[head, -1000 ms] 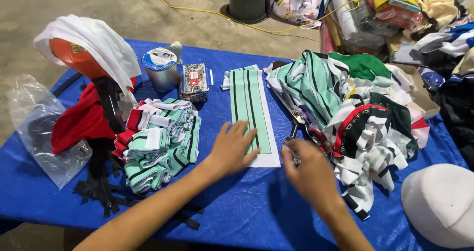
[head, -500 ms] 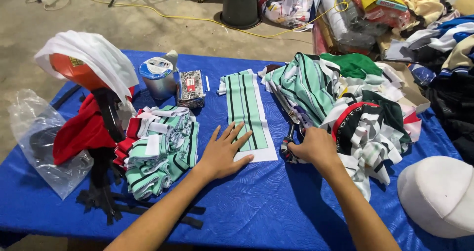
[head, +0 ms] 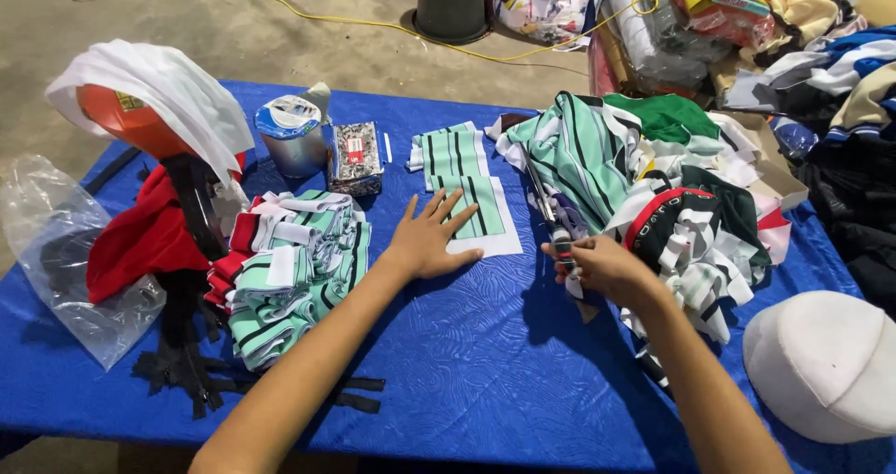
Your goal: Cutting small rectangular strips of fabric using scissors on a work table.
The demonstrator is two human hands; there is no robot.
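Observation:
A green, white and black striped fabric strip (head: pixel 464 180) lies flat on the blue tablecloth (head: pixel 467 362). My left hand (head: pixel 427 239) rests spread on its near end, fingers apart and palm down. My right hand (head: pixel 602 267) is closed around the dark handles of a pair of scissors (head: pixel 553 215), whose blades point away toward a loose heap of striped fabric pieces (head: pixel 644 185) on the right.
A folded stack of striped pieces (head: pixel 289 269) lies left of my arm, beside red cloth (head: pixel 140 236) and black straps (head: pixel 191 376). A metal tin (head: pixel 292 136) and small box (head: pixel 355 157) stand behind. A clear bag (head: pixel 56 250) sits far left, a white cap (head: pixel 826 362) near right.
My left hand slid a little up onto the strip's near end. My right hand moved right and closed on the scissors by the fabric heap.

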